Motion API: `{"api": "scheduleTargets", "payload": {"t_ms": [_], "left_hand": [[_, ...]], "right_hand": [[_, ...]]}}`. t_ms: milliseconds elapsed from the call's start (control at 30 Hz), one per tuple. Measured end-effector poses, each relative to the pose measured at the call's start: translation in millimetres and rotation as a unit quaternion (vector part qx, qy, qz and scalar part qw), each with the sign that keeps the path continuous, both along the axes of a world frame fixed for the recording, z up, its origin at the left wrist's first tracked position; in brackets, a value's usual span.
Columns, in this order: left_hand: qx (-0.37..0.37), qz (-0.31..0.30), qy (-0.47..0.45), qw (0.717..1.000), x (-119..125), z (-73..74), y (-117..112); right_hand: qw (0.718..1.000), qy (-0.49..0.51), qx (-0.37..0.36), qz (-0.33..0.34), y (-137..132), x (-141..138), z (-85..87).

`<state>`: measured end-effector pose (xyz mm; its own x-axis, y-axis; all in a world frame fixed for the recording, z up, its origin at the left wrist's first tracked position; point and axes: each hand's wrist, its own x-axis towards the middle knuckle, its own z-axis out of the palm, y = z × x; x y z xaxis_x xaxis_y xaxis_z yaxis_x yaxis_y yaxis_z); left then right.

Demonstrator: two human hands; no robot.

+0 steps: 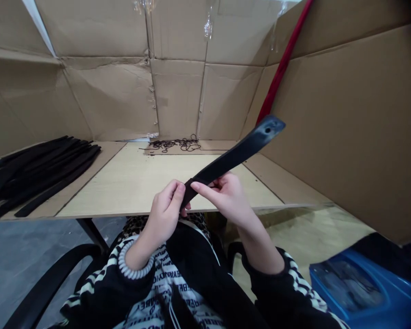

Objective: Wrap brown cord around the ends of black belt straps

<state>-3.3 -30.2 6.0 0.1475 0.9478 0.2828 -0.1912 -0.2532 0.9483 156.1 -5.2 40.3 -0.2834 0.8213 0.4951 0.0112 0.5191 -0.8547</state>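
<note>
A long flat black strap (238, 151) slants up to the right over the table's front edge, with a hole near its rounded far end. My left hand (164, 214) is closed on the strap's near end, thumb and fingers pinching it. My right hand (226, 196) also grips the strap just beyond, its forefinger laid across the top. Both hands hover above my lap, in front of the light wooden tabletop (140, 183).
A pile of similar black straps (37, 171) lies at the table's left. A tangle of thin dark cords (173, 145) sits at the back. Cardboard walls (345, 128) enclose the table, a red pole (282, 64) leans at the right, and a blue bin (366, 292) stands at lower right.
</note>
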Motion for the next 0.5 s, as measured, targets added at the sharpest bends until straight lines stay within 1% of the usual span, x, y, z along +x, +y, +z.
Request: {"api": "scheduleTargets", "payload": {"t_ms": [33, 67, 167, 233, 267, 367, 500], "left_hand": [[-0.008, -0.014, -0.002, 1.0, 0, -0.3, 1], [-0.025, -0.044, -0.006, 0.999, -1, -0.5, 2], [-0.081, -0.157, -0.005, 0.984, -3, -0.6, 9], [-0.106, -0.214, -0.012, 0.971, -4, -0.3, 12], [-0.112, -0.23, -0.018, 0.967, -4, -0.2, 13], [-0.114, -0.238, -0.037, 0.964, -2, 0.1, 12], [-0.09, -0.202, -0.045, 0.974, 1, 0.6, 7]], "right_hand": [[1.0, -0.012, 0.01, 0.016, -1, 2, 0.6], [0.999, -0.023, 0.02, 0.036, -1, 4, 1.5], [0.993, -0.059, 0.03, 0.097, 2, 10, 4.7], [0.992, -0.062, 0.021, 0.107, 5, 13, 5.7], [0.992, -0.056, 0.015, 0.108, 6, 13, 5.7], [0.993, -0.034, 0.006, 0.113, 7, 12, 4.8], [0.993, -0.042, -0.003, 0.115, 2, 10, 6.0]]}}
